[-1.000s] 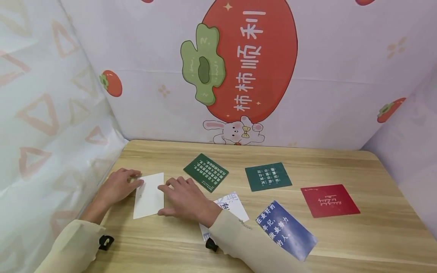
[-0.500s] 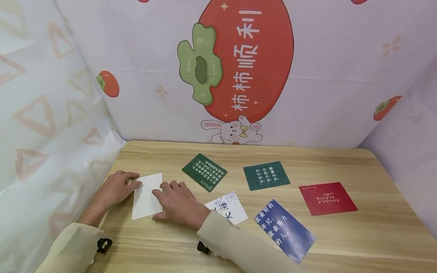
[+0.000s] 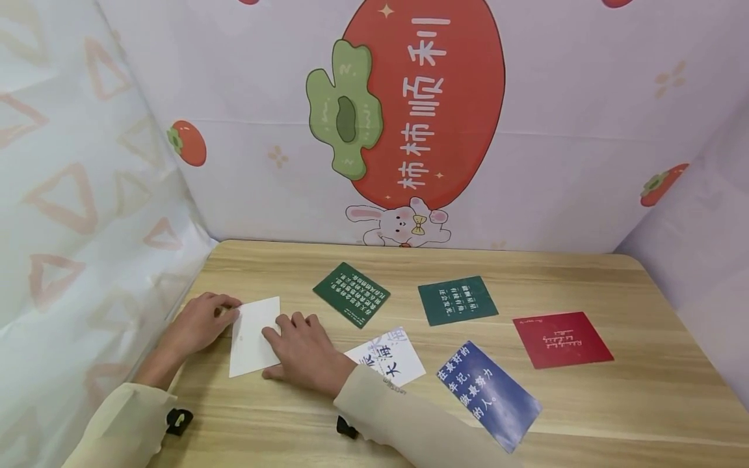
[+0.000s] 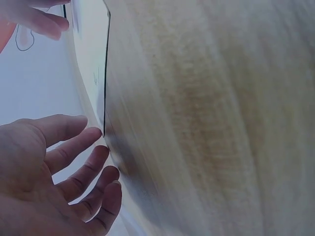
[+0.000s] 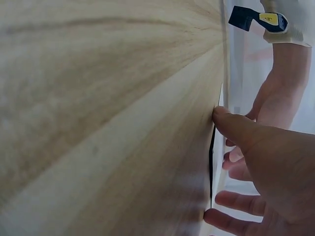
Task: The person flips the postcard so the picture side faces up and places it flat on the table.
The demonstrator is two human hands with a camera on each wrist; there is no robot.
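Note:
A plain white card lies on the left part of the wooden table. At its left edge is my left hand, thumb and fingertips by the upper corner. In the left wrist view the fingers of that left hand are spread and loosely bent near the card's corner. My right hand reaches over the card's right side, its fingertips on or just above the surface. The right wrist view has the right hand's thumb at the card's edge, fingers apart. Neither hand pinches the card.
Right of the hands lie two green cards, a red card, a blue card and a white printed card, partly under the right forearm. A patterned cloth backs the table.
My right hand has shifted left, further over the plain white card, and more of the white printed card shows. The left hand stays at the plain card's left edge.

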